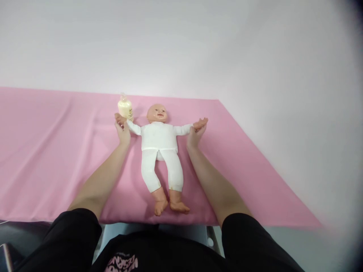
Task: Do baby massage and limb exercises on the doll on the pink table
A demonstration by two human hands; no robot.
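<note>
Grip loosely curled: left hand (124, 134) and right hand (194, 138) each hold a wrist of a baby doll (159, 136).
Dressed in white, it lies face up on the pink-covered bench (249, 185), arms spread; a pump bottle (125, 108) stands beside the left hand.

One arm (134, 127) of the doll (159, 136) partly hides the bottle (123, 107), whose label (131, 113) is too small to read; cloth (42, 151), left, and shirt lettering (121, 263), below, run out of frame.

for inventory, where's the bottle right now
In the head view, the bottle stands on the pink cloth, left of the doll's head, by the person's left hand.
</note>
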